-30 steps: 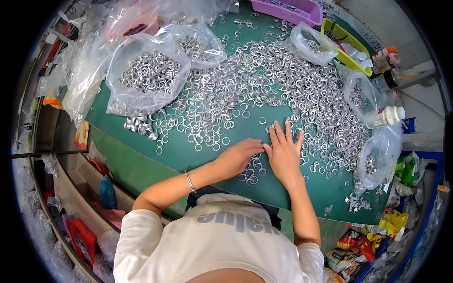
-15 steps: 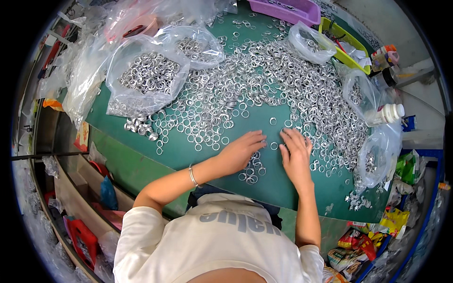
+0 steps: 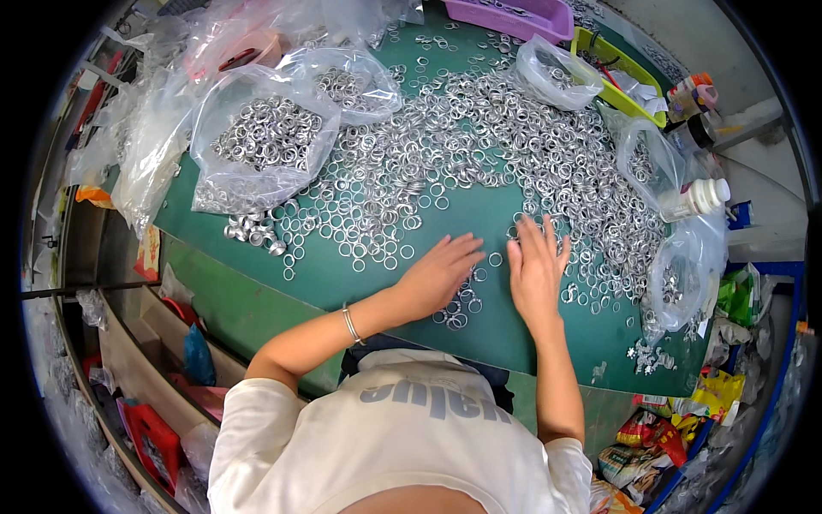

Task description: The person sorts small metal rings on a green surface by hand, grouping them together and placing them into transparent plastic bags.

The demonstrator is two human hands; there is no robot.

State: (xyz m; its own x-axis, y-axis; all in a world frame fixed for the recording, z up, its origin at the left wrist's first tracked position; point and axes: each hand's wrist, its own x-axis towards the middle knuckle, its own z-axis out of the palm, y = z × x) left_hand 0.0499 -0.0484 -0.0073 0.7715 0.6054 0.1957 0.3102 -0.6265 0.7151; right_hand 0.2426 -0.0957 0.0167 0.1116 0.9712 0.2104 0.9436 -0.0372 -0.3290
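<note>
Both of my hands are over a green table covered with silver metal rings (image 3: 591, 193). My left hand (image 3: 438, 278) reaches in from the left with its fingers stretched out, just above a small group of loose rings (image 3: 462, 313). My right hand (image 3: 536, 270) is palm down with its fingers spread, the fingertips at the near edge of the large ring heap. What lies under its fingertips is partly hidden. Between the hands a single ring (image 3: 495, 259) lies flat on the table, with another ring (image 3: 479, 274) close to my left fingertips.
Clear plastic bags (image 3: 265, 141) full of rings stand at the back left, and more bags (image 3: 676, 283) line the right side. At the back are a purple tray (image 3: 514, 26) and a yellow-green basket (image 3: 646, 107). A white bottle (image 3: 706, 197) lies near the right edge.
My right fingers have stretched forward a little toward the heap. The ring that lay alone beyond my hands is no longer in that spot. My left hand has barely moved.
</note>
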